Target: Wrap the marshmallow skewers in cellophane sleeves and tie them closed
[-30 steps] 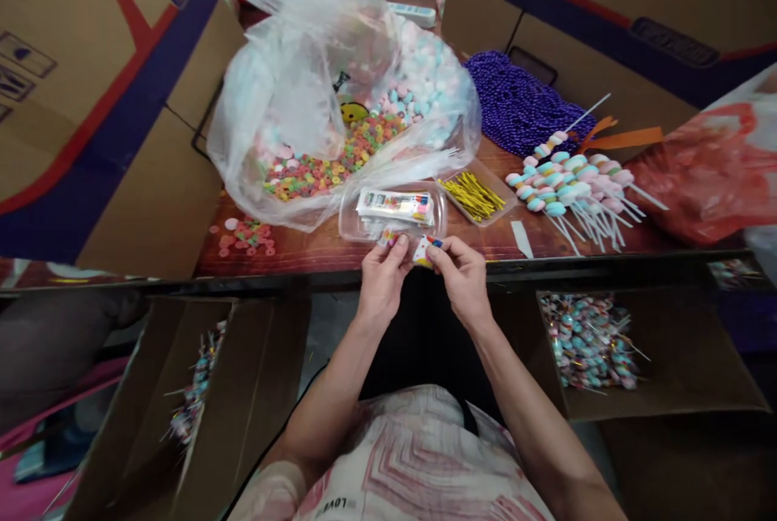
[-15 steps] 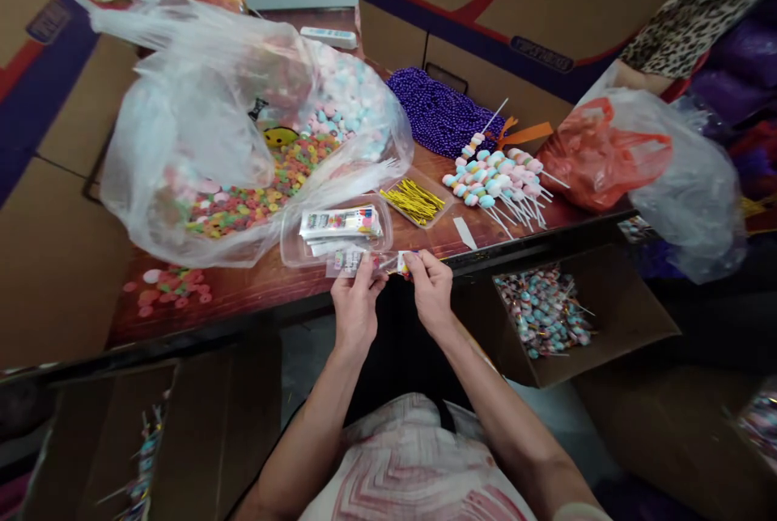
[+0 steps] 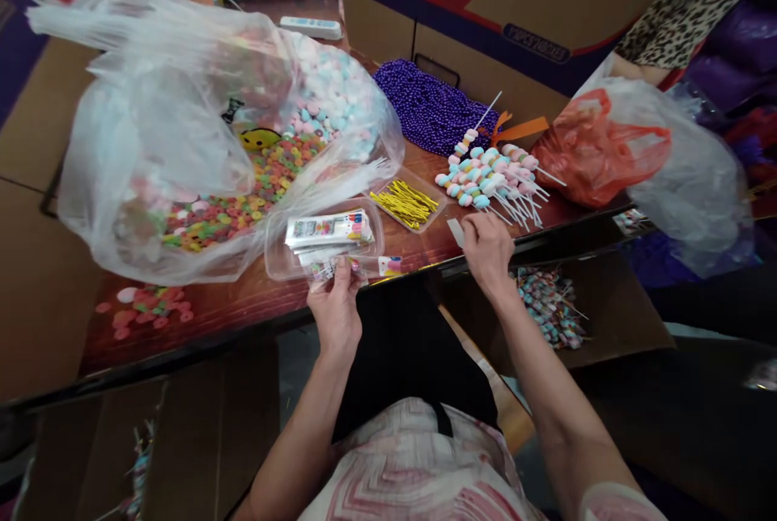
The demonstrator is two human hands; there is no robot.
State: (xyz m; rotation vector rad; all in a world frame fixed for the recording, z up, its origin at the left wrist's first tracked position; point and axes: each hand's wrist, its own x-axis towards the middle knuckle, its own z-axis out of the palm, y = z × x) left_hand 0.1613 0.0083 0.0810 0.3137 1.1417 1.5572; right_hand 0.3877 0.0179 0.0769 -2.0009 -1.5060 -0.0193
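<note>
My left hand (image 3: 337,311) pinches a clear printed plastic bag (image 3: 364,266) at the front edge of the table. Just behind it, a clear tub (image 3: 273,250) holds a stack of printed wrappers (image 3: 331,228). My right hand (image 3: 490,252) is at the near side of a pile of candy skewers (image 3: 486,177), pink, blue and white pieces on white sticks. Its fingers are curled together by the stick ends; whatever they grip is hidden. A white paper strip (image 3: 455,232) lies beside those fingers. Yellow twist ties (image 3: 405,203) fill a shallow tray between both hands.
A big clear bag (image 3: 139,116) of loose candies covers the left of the table, with scattered red rings (image 3: 151,309) before it. Purple bead strings (image 3: 418,104) lie behind. A red bag (image 3: 598,149) stands right. Below, an open carton (image 3: 613,323) holds wrapped skewers. Another person's sleeve (image 3: 685,7) shows.
My right hand has left the plastic bag and moved right to the skewers' stick ends. My left hand still holds the bag. The whole view has shifted slightly.
</note>
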